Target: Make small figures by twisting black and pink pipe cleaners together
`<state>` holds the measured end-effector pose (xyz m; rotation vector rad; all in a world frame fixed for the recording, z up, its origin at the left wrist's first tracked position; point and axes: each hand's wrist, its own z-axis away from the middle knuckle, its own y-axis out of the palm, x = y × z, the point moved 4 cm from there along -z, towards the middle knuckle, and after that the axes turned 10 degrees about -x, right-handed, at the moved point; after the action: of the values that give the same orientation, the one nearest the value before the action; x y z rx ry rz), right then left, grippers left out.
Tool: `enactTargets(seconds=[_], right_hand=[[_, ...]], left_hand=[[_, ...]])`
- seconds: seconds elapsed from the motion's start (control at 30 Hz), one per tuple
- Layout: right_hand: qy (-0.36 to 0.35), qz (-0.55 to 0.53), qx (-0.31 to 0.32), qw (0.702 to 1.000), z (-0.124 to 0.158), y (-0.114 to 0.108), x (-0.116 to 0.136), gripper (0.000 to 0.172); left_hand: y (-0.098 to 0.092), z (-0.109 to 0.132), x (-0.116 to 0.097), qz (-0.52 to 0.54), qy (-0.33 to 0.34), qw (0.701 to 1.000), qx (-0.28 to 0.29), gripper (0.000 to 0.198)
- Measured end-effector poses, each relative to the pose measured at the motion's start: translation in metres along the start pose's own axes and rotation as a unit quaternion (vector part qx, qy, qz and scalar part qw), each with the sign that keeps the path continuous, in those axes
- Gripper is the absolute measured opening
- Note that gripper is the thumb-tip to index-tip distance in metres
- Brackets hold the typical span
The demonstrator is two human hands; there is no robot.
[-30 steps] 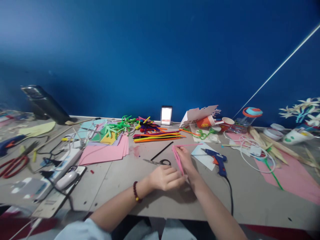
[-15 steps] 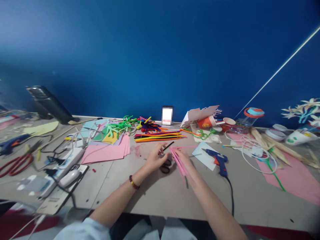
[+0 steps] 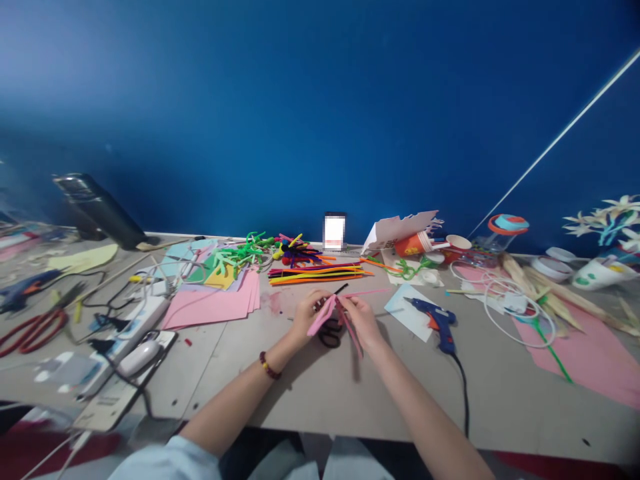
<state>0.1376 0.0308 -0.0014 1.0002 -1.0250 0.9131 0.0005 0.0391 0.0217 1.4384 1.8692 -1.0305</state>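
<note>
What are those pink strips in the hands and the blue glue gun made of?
The pink strips look like chenille stems, wire under matte fuzz: thin, holding sharp bends, like the coloured bundle behind; blur leaves it open. The glue gun looks like smooth blue moulded plastic, with an orange trigger.

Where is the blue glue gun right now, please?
In the head view, the blue glue gun lies on the table, just right of the right hand holding pink pipe cleaners, partly on a pale blue paper.
</note>
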Motion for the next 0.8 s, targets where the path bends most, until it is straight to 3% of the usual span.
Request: enactTargets(seconds=[0.17, 0.8], right_hand=[[-0.049, -0.003, -0.024, 0.998, 0.005, 0.002, 0.008, 0.035], [-0.039, 0.015, -0.036, 0.999, 0.006, 0.003, -0.002, 0.033]], left_hand=[[0.001, 0.000, 0.002, 0.005, -0.013, 1.000, 0.002, 0.016], [0.009, 0.006, 0.019, 0.136, -0.130, 0.982, 0.000, 0.031]])
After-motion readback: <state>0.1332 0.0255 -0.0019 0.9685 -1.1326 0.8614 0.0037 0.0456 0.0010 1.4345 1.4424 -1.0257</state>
